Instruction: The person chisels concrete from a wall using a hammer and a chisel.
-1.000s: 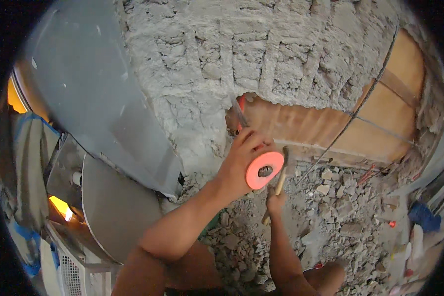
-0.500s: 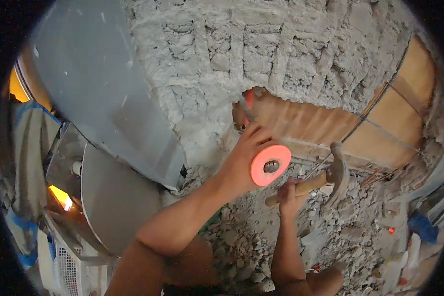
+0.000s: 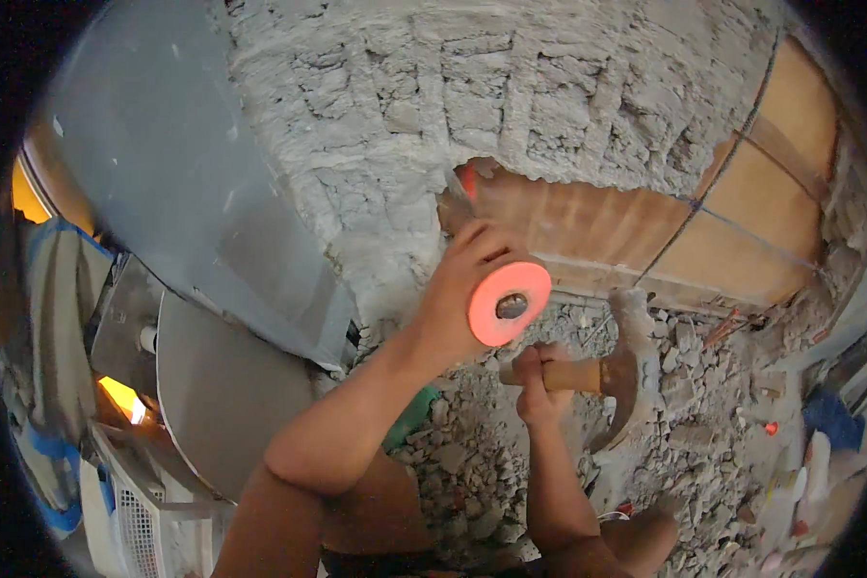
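Note:
My left hand is closed around a chisel with a round orange guard and a metal striking end in its middle. The chisel's blade reaches into the left end of a ragged opening in the rough grey plaster wall, where brown board shows behind. A bit of red shows beside the blade. My right hand grips the wooden handle of a hammer with a large dusty metal head, held below and right of the guard over the rubble.
A grey panel stands at left, above a curved grey sheet and draped cloth. A white crate sits lower left. Broken rubble covers the floor, with green material, blue cloth and scattered debris at right.
My right hand has moved the hammer right and turned it, so its head now shows side-on, then slightly lower. My left hand still holds the chisel at the opening as the view shifts slightly.

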A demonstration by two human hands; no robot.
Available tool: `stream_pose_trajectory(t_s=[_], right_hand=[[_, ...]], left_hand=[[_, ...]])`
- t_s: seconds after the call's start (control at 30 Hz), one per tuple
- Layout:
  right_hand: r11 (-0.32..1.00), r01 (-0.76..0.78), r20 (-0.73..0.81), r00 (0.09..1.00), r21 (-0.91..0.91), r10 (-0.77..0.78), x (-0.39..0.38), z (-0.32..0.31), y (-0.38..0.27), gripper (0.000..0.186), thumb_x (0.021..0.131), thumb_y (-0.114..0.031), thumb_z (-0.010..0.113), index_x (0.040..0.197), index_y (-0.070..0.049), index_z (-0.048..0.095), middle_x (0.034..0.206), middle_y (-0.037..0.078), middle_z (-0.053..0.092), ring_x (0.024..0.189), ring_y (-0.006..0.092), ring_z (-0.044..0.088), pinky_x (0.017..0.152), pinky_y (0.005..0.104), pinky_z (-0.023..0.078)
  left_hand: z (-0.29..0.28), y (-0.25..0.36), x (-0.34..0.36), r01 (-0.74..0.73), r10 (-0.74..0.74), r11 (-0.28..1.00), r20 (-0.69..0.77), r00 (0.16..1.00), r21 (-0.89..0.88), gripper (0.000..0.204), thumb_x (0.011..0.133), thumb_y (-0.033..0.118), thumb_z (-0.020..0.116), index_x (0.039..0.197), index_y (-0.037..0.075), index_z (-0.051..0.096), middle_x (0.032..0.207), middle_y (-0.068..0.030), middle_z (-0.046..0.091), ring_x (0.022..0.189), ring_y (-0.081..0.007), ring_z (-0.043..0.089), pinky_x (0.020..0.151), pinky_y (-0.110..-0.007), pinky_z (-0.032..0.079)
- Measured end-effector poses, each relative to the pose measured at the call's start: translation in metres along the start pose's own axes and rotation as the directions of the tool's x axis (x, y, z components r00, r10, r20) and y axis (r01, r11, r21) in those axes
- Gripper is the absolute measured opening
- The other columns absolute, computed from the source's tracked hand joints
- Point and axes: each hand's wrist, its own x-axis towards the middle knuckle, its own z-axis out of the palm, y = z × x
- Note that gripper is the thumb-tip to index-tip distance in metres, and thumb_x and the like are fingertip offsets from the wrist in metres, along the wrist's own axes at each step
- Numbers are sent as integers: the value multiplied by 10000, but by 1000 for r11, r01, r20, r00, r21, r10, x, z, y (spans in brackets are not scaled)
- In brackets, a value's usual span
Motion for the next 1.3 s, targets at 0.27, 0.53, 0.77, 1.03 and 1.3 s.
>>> stream_pose_trajectory(t_s=[0.27, 0.53, 0.77, 1.03, 1.3], right_hand=[[996, 67, -27, 997, 57, -66, -2, 7, -12, 72, 885, 33, 500, 850, -30, 498, 690, 45, 514, 600, 120, 480, 561, 273, 404], [971, 224, -4, 974, 85, -225, 2, 1, -20, 75, 895, 40, 456, 867, -23, 484, 695, 77, 535, 589, 137, 482, 561, 287, 427], [945, 100, -18, 995, 312, -99, -1, 14, -41, 66, 904, 33, 455, 882, -27, 470, 705, 82, 546, 579, 140, 485, 555, 286, 426], [965, 236, 78, 966, 119, -246, 0, 17, -48, 79, 914, 16, 507, 867, -35, 470, 673, 59, 527, 577, 126, 464, 539, 271, 387], [998, 64, 103, 993, -1, -64, 11, -6, -79, 162, 886, -102, 666, 774, -63, 556, 670, 65, 598, 575, 146, 533, 537, 311, 429]], left_hand=[[1, -4, -5, 17, -22, 998, 65, 998, 68, 348, 619, 60, 754, 953, 72, 661, 1010, -78, 555, 1029, -289, 498, 899, -374, 434], [9, -4, -8, 28, -28, 1000, -6, 1000, -1, 356, 605, 45, 782, 923, 42, 622, 1018, -69, 539, 1025, -289, 493, 908, -386, 435], [3, -7, -8, 15, -15, 1000, -17, 1000, 8, 346, 622, 23, 779, 926, 39, 615, 1009, -76, 543, 1018, -282, 506, 877, -383, 452], [6, 2, 7, 20, -20, 999, -8, 1000, 43, 279, 636, 142, 776, 881, 98, 650, 985, -66, 547, 1010, -292, 488, 888, -417, 412], [10, -4, 6, 47, -52, 985, 26, 998, 165, 273, 656, 98, 750, 914, 93, 662, 996, -72, 571, 995, -306, 505, 876, -419, 421]])
